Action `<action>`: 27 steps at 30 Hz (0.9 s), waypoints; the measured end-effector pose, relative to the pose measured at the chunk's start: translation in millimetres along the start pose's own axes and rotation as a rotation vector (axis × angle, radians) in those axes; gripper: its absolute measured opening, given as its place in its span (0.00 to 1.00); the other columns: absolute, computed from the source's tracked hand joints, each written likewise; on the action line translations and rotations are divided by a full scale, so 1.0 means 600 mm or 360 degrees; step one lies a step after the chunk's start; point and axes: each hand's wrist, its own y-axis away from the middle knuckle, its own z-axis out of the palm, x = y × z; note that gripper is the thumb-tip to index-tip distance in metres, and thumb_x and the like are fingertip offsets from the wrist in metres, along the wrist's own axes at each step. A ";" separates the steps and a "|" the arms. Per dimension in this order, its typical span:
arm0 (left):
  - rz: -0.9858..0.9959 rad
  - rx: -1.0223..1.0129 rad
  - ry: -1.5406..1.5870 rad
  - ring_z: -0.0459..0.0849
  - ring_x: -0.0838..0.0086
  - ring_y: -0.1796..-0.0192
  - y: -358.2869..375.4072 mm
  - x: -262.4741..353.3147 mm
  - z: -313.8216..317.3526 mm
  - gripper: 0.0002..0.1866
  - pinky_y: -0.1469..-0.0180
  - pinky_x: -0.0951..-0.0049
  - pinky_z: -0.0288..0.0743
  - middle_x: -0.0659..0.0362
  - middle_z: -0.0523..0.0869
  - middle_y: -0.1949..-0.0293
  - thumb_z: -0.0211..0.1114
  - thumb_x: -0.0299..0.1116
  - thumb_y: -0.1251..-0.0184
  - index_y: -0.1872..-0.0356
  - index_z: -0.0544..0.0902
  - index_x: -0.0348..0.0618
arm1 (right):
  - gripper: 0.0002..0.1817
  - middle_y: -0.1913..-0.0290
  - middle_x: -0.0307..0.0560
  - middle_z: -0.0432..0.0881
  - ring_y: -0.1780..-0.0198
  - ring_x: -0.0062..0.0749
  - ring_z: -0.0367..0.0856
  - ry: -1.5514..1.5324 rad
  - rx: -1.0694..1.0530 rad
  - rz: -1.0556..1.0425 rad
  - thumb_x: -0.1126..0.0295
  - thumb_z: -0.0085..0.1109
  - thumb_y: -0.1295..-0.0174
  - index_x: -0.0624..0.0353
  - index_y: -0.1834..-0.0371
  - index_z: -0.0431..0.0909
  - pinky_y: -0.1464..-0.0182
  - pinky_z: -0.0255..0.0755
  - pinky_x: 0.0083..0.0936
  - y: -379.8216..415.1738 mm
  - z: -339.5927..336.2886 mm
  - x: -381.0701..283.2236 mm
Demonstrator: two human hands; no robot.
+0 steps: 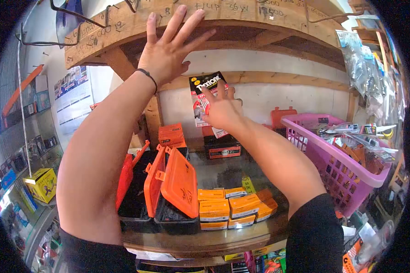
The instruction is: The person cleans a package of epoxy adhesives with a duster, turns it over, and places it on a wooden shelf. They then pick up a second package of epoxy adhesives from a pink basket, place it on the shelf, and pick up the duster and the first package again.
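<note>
My left hand (168,52) is raised with its fingers spread in front of the wooden shelf beam (241,12), holding nothing; a dark band circles the wrist. Against the back wall, my right hand (223,107) is on a black, white and red Dextone package (200,98), its fingers over the right part of the card. The thumb is near the package's lower edge. Beneath that hand is a dark box with an orange label (224,151). Lower down, orange-lidded cases (180,182) stand open beside stacked small orange boxes (214,210).
A pink basket (337,159) full of packaged items stands at the right. Plastic packets (364,68) hang at the upper right. Metal hooks (73,43) stick out from the beam. A yellow box (42,185) sits on glass shelving at the left.
</note>
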 end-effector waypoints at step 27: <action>-0.0142 -0.0038 -0.0255 0.38 0.60 0.30 0.000 0.022 0.003 0.39 0.40 0.36 0.37 0.62 0.40 0.31 0.65 0.48 0.59 0.39 0.63 0.71 | 0.43 0.32 0.51 0.47 0.34 0.55 0.51 0.0072 -0.0401 0.0334 0.46 0.61 0.57 0.32 0.35 0.52 0.39 0.58 0.44 -0.080 -0.028 -0.050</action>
